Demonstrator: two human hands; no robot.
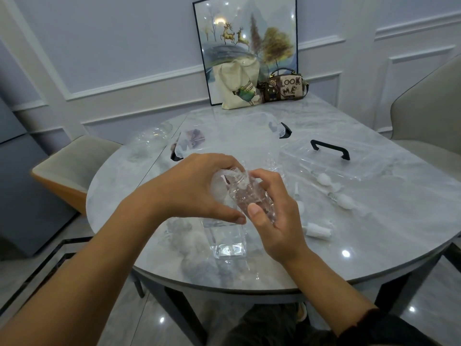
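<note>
Plastic wrap (pixel 225 176) is being pinched by the left hand (pixel 189 188), seemingly to peel it, while the right hand (pixel 274 221) is clutching the bottle (pixel 249 197) steady.

A deer picture (pixel 247 33) leans on the wall behind the grey surface (pixel 374 233). A cream tote bag (pixel 238 86) and a brown handbag (pixel 287 87) sit side by side in front of it. A clear lid (pixel 349 168) with a black handle lies near white pump tops (pixel 345 201).

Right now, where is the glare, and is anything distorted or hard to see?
Head view: lamp glare spots the table and framed picture; the wide lens curves the wall mouldings; the clear wrapped bottle blends into the table.
</note>
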